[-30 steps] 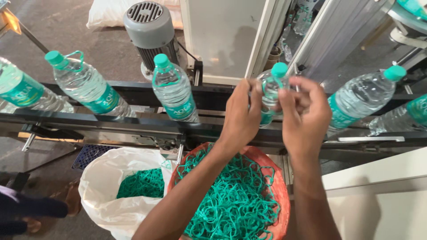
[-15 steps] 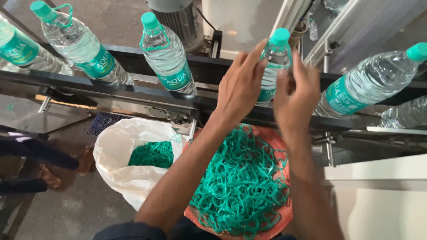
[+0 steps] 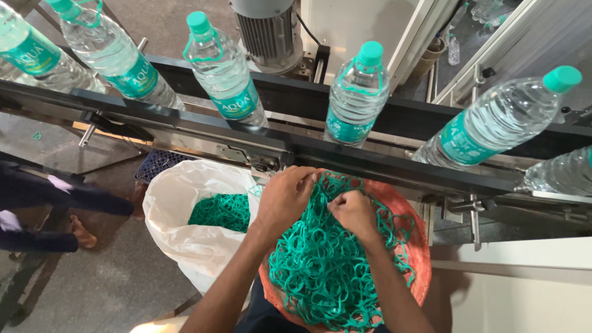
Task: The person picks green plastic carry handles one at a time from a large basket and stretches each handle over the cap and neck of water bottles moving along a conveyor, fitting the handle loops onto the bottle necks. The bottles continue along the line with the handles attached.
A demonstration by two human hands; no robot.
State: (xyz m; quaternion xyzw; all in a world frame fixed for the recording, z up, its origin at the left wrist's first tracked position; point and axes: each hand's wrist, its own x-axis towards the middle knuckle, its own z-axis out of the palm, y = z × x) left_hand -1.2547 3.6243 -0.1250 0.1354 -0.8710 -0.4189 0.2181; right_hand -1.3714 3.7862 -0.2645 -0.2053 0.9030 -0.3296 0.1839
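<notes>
A grey concrete floor (image 3: pixel 92 290), stained and worn, fills the lower left of the frame and shows again at the top left. At the top centre stands a grey ribbed motor (image 3: pixel 268 31) before a pale wall panel (image 3: pixel 357 18). A white ledge (image 3: pixel 524 246) runs along the right edge, in even daylight.

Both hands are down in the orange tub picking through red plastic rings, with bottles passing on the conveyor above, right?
Nearly. In the head view the left hand and right hand are in the orange tub, bottles above, but the rings are green, not red.
</notes>
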